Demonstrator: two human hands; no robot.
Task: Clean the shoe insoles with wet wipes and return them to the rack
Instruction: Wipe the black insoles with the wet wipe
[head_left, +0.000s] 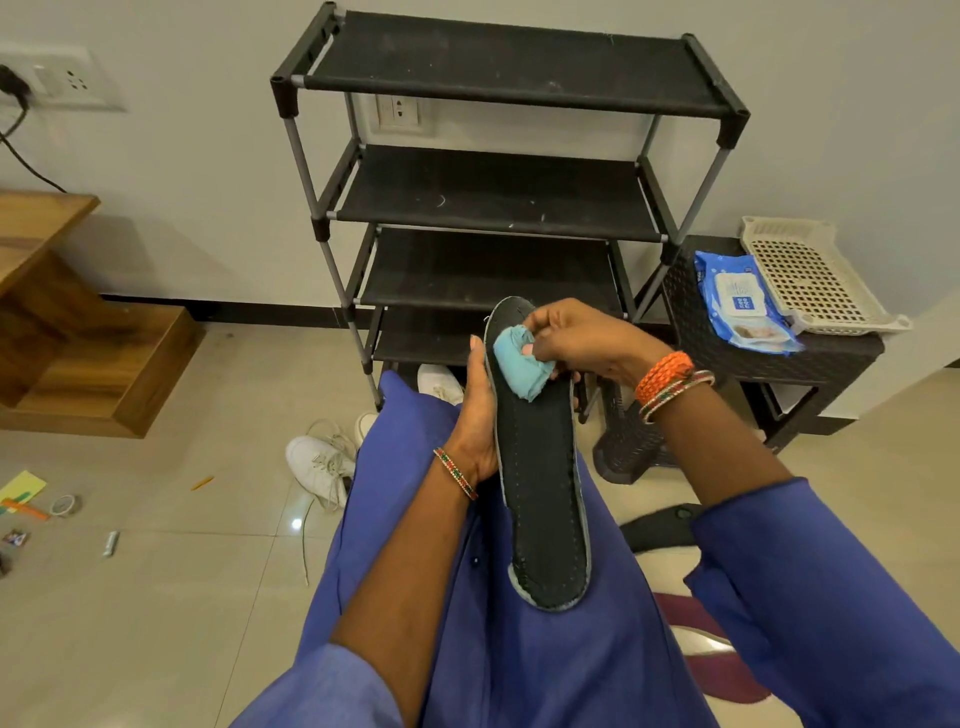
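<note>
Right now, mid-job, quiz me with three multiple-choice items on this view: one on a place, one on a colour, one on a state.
1. Where does the wet wipes pack lie?
A. on the rack's top shelf
B. on the dark side table
C. on the floor

2. What colour is the wipe on the insole?
A. light blue
B. yellow
C. red

3. What is the left hand doing?
A. resting flat on the floor
B. gripping a shoe
C. holding the insole's edge

Answers: 1 B, the pack sits beside the cream basket there. 2 A, the wad under the right hand is light blue. 3 C, the palm cups the insole's side.
</note>
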